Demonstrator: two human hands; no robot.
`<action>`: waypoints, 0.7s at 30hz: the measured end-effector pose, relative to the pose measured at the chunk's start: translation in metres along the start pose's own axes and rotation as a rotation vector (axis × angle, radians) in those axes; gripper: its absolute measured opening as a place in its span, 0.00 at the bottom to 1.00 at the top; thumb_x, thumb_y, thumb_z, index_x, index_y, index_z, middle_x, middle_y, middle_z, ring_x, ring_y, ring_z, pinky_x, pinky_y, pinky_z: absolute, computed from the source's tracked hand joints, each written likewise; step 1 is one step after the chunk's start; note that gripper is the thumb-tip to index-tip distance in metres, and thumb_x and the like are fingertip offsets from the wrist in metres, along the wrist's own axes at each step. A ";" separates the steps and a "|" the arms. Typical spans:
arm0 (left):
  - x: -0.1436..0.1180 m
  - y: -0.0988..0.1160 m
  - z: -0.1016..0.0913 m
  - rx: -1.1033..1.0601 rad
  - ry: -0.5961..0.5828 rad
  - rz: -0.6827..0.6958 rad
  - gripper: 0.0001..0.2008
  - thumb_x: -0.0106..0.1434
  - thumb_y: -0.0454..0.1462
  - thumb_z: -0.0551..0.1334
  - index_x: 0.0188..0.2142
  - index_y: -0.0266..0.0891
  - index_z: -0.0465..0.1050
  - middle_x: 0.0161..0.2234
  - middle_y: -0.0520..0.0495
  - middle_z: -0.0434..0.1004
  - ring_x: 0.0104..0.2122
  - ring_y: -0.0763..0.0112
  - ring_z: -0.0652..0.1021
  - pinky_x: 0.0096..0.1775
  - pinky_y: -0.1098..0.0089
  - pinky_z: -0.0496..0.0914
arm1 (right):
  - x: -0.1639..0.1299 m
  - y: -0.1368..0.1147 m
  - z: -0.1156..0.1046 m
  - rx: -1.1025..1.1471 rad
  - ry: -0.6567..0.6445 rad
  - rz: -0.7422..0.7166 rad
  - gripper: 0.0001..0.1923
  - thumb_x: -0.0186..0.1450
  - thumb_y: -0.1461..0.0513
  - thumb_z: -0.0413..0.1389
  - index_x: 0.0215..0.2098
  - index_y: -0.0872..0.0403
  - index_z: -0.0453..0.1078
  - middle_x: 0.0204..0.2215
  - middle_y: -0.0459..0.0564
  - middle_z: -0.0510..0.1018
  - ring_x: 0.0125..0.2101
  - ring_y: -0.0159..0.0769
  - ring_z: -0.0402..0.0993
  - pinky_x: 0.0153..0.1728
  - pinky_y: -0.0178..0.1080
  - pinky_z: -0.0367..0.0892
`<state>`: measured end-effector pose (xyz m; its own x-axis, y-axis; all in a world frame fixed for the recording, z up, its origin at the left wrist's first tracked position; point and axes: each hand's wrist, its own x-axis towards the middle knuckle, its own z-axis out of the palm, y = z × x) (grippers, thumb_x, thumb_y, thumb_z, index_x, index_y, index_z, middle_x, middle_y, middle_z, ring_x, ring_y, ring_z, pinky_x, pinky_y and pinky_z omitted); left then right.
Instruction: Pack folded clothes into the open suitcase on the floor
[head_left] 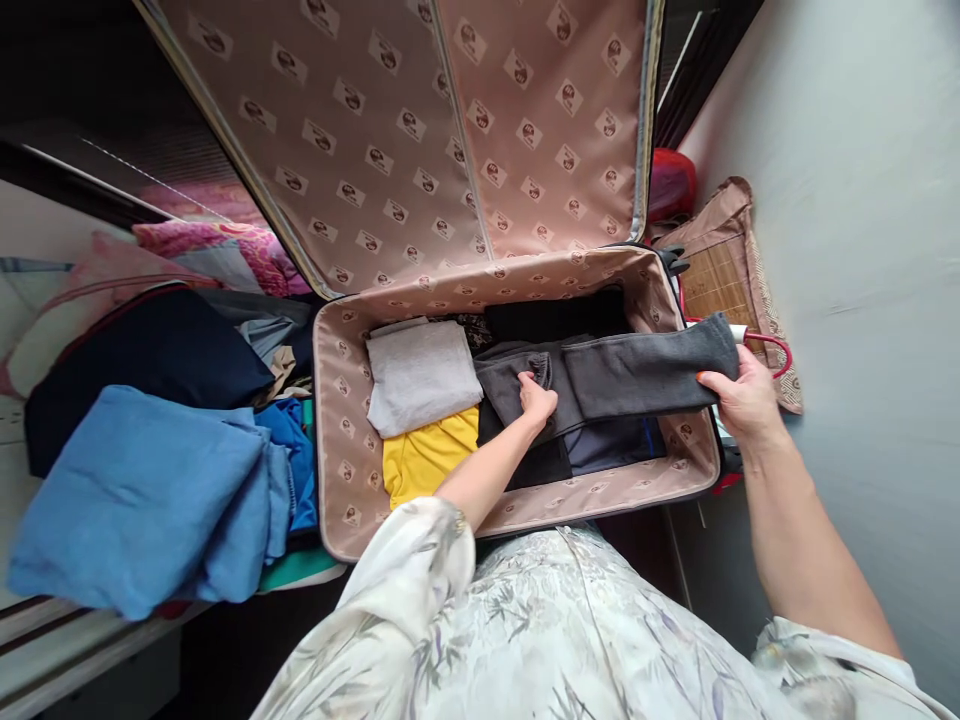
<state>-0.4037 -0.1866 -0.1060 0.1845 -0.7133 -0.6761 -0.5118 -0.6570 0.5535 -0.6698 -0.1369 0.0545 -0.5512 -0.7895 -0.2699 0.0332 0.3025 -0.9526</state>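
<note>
An open suitcase (334, 400) with a pink patterned lining lies in front of me. Dark grey trousers (637, 372) stretch across its right half, one end reaching over the right rim. My right hand (748, 395) grips that end, thumb on top. At the other end, inside the case, my left hand (537, 402) has its fingers closed on the cloth. Left of the trousers lie a folded light grey garment (424, 372) and a yellow garment (431, 455). Black clothing (555, 315) and a dark blue folded piece (611, 447) show around the trousers.
The raised suitcase lid (420, 130) stands at the back. Left of the case are a blue folded cloth (150, 500), a navy item (150, 345) and pink patterned fabric (225, 245). A wall (870, 250) and a woven-panelled bag (720, 270) are on the right.
</note>
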 end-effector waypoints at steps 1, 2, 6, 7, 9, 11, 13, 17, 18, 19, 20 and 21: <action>0.002 -0.006 -0.012 -0.074 -0.027 0.014 0.30 0.52 0.27 0.64 0.54 0.42 0.62 0.52 0.38 0.75 0.52 0.56 0.78 0.54 0.59 0.69 | 0.003 -0.007 -0.007 0.011 0.030 -0.012 0.24 0.40 0.65 0.66 0.36 0.51 0.72 0.29 0.42 0.79 0.28 0.31 0.71 0.30 0.34 0.68; 0.003 -0.012 -0.026 -0.160 -0.059 0.039 0.27 0.51 0.27 0.63 0.51 0.42 0.64 0.49 0.41 0.77 0.50 0.60 0.79 0.53 0.61 0.70 | 0.007 -0.015 -0.015 0.023 0.064 -0.026 0.24 0.39 0.65 0.67 0.36 0.51 0.72 0.29 0.43 0.78 0.28 0.32 0.70 0.30 0.35 0.68; -0.003 -0.035 -0.085 -0.530 -0.210 0.148 0.23 0.46 0.29 0.61 0.44 0.42 0.68 0.42 0.48 0.79 0.40 0.68 0.79 0.45 0.67 0.72 | 0.018 -0.055 -0.055 -0.023 0.261 -0.203 0.21 0.38 0.64 0.65 0.30 0.49 0.68 0.27 0.44 0.73 0.26 0.34 0.67 0.31 0.44 0.67; -0.006 -0.040 -0.099 -0.591 -0.242 0.155 0.23 0.45 0.29 0.61 0.43 0.42 0.69 0.40 0.49 0.79 0.38 0.68 0.78 0.43 0.68 0.72 | 0.018 -0.064 -0.063 -0.108 0.321 -0.283 0.20 0.39 0.65 0.64 0.31 0.49 0.68 0.27 0.44 0.72 0.26 0.34 0.66 0.32 0.46 0.67; -0.015 -0.048 -0.122 -0.677 -0.285 0.156 0.24 0.43 0.31 0.62 0.43 0.41 0.71 0.38 0.50 0.79 0.36 0.69 0.77 0.40 0.70 0.72 | 0.013 -0.077 -0.068 -0.401 0.408 -0.440 0.20 0.40 0.65 0.62 0.34 0.49 0.70 0.27 0.45 0.71 0.26 0.35 0.64 0.35 0.49 0.67; -0.025 -0.055 -0.136 -0.745 -0.308 0.157 0.25 0.41 0.31 0.63 0.43 0.41 0.73 0.39 0.50 0.79 0.35 0.70 0.76 0.39 0.71 0.71 | -0.001 -0.076 -0.052 -0.752 0.368 -0.559 0.21 0.44 0.65 0.61 0.39 0.50 0.72 0.28 0.47 0.71 0.28 0.39 0.67 0.39 0.51 0.69; -0.033 -0.059 -0.142 -0.799 -0.318 0.149 0.27 0.40 0.31 0.64 0.44 0.41 0.74 0.39 0.50 0.79 0.35 0.70 0.76 0.39 0.71 0.70 | -0.020 -0.059 -0.014 -1.008 0.179 -0.638 0.21 0.51 0.65 0.59 0.45 0.52 0.72 0.35 0.55 0.76 0.37 0.47 0.71 0.45 0.54 0.69; -0.042 -0.064 -0.141 -0.834 -0.316 0.106 0.27 0.41 0.32 0.65 0.44 0.41 0.73 0.39 0.51 0.79 0.35 0.70 0.76 0.39 0.70 0.70 | -0.053 0.011 0.096 -1.333 -0.397 -0.529 0.28 0.57 0.67 0.58 0.56 0.54 0.69 0.54 0.67 0.73 0.50 0.58 0.68 0.49 0.54 0.67; -0.043 -0.065 -0.139 -0.835 -0.317 0.097 0.26 0.41 0.32 0.65 0.44 0.41 0.73 0.38 0.51 0.79 0.35 0.70 0.76 0.39 0.70 0.70 | -0.057 0.030 0.118 -1.384 -0.565 -0.453 0.32 0.56 0.67 0.59 0.59 0.53 0.67 0.57 0.67 0.71 0.51 0.59 0.68 0.48 0.54 0.68; -0.043 -0.066 -0.137 -0.834 -0.318 0.090 0.26 0.41 0.33 0.65 0.44 0.41 0.73 0.38 0.51 0.79 0.35 0.70 0.76 0.39 0.70 0.70 | -0.058 0.047 0.136 -1.406 -0.731 -0.392 0.38 0.56 0.66 0.61 0.64 0.50 0.63 0.62 0.66 0.67 0.53 0.59 0.67 0.49 0.54 0.68; -0.042 -0.068 -0.135 -0.832 -0.322 0.084 0.27 0.41 0.33 0.65 0.44 0.41 0.72 0.37 0.52 0.79 0.34 0.70 0.76 0.39 0.70 0.70 | -0.057 0.061 0.148 -1.420 -0.814 -0.344 0.40 0.56 0.65 0.62 0.66 0.49 0.60 0.64 0.65 0.65 0.55 0.59 0.66 0.49 0.54 0.68; -0.042 -0.069 -0.133 -0.827 -0.330 0.081 0.27 0.40 0.33 0.65 0.44 0.41 0.72 0.37 0.52 0.78 0.34 0.70 0.76 0.39 0.70 0.69 | -0.054 0.072 0.153 -1.417 -0.840 -0.322 0.39 0.58 0.63 0.62 0.67 0.48 0.59 0.66 0.64 0.62 0.56 0.58 0.66 0.50 0.54 0.67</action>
<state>-0.2649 -0.1438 -0.0514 -0.1421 -0.7426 -0.6544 0.2798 -0.6643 0.6931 -0.5100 -0.1541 -0.0214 0.1980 -0.8159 -0.5432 -0.9685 -0.0777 -0.2364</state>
